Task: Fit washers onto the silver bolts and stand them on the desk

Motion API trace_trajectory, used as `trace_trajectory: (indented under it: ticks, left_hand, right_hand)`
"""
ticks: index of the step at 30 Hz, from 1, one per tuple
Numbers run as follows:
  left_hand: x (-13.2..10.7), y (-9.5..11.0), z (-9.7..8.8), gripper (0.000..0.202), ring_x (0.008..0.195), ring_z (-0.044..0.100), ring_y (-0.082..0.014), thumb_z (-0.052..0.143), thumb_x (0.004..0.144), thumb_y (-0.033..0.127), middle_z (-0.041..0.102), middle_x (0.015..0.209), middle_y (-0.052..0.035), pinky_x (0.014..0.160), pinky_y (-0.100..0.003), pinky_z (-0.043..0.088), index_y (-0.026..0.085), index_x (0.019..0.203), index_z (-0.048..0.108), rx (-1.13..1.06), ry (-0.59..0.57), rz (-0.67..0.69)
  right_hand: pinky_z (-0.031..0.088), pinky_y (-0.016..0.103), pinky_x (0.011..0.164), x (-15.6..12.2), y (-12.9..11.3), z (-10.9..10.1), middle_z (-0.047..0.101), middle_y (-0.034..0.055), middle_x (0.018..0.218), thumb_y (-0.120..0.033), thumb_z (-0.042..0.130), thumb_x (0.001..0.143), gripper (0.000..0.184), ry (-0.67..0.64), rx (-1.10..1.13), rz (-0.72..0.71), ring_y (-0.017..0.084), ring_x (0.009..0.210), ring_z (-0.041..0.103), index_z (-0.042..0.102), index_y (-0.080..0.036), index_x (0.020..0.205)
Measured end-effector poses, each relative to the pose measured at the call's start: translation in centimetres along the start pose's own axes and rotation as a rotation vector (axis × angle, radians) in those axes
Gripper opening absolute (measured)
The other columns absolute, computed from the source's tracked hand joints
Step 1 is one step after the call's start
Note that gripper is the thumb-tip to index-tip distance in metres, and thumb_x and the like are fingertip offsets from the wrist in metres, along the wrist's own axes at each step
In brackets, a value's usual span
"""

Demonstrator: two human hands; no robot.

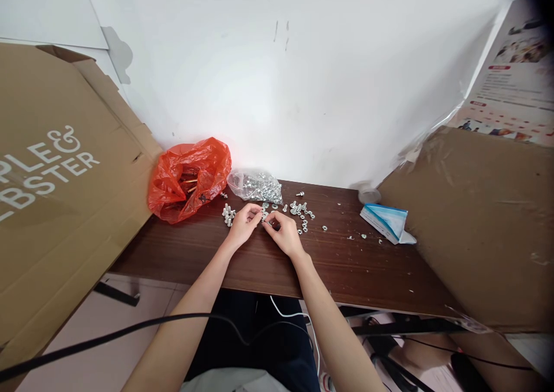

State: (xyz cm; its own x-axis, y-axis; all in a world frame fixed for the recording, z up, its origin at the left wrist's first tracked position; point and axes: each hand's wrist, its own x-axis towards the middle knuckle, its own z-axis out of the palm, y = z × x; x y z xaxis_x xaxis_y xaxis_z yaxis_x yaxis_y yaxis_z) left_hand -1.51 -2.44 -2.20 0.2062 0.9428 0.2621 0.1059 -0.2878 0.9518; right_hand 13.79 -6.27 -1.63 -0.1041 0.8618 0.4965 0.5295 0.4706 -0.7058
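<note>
— Left hand, what has it got?
— Its fingers are curled in, with thumb and forefinger pinched on a small silver fastener just above the desk. The right hand meets it from the other side, fingertips closed on the same piece. It's too small in this view to tell bolt from nut, so I won't call it.
— Where does that sit among the rest?
— Toward the far edge of the desk, between two lots of hardware. Just beside the left hand stands a tight cluster of bolts. Beyond the right hand lie loose washers and nuts, spread thin, with a few strays farther right.
— So how far along is it?
— Early, by my reading. The cluster is small and looks like finished pieces set aside, while the scatter and the bag hold far more.
— Which bag?
— The clear plastic bag against the wall behind the hands, packed with silver hardware. Left of it, near or touching, is an orange-red bag with its mouth open and brass-coloured and dark pieces inside.
— Anything else?
— A blue-and-white tissue pack lies well to the right, and cardboard sheets lean at both sides.
</note>
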Motion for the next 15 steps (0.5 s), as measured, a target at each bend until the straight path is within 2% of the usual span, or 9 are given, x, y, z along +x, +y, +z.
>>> trace_trajectory:
  ticks: [2,8,15]
  left_hand:
    - [-0.01,-0.09,0.03,0.022,0.073,0.061,-0.0136,0.059,0.081,0.029,0.066,0.086,-0.0055,0.059,-0.022,0.046,0.014,0.096,0.062,0.019,-0.003,-0.007]
    - [-0.13,-0.02,0.01,0.023,0.072,0.063,-0.0154,0.059,0.082,0.035,0.07,0.082,-0.006,0.063,-0.025,0.048,0.014,0.085,0.067,0.096,-0.047,0.07]
    - [-0.09,-0.12,-0.05,0.02,0.074,0.065,-0.0166,0.06,0.081,0.033,0.071,0.083,-0.0062,0.068,-0.027,0.051,0.015,0.085,0.067,0.082,-0.053,0.087]
  right_hand:
    - [0.044,0.026,0.064,0.02,-0.02,0.0,0.066,0.0006,0.081,-0.026,0.058,0.083,0.005,-0.002,0.004,0.002,0.015,0.066,0.056,0.06,-0.021,0.081]
    - [0.044,0.026,0.064,0.02,-0.06,-0.01,0.066,0.0008,0.081,-0.025,0.057,0.084,0.005,0.002,0.014,-0.01,0.015,0.067,0.057,0.06,-0.021,0.081]
    - [0.044,0.026,0.065,-0.06,-0.17,-0.07,0.066,0.0009,0.08,-0.026,0.057,0.085,0.007,-0.007,0.018,-0.004,0.015,0.067,0.057,0.06,-0.021,0.081]
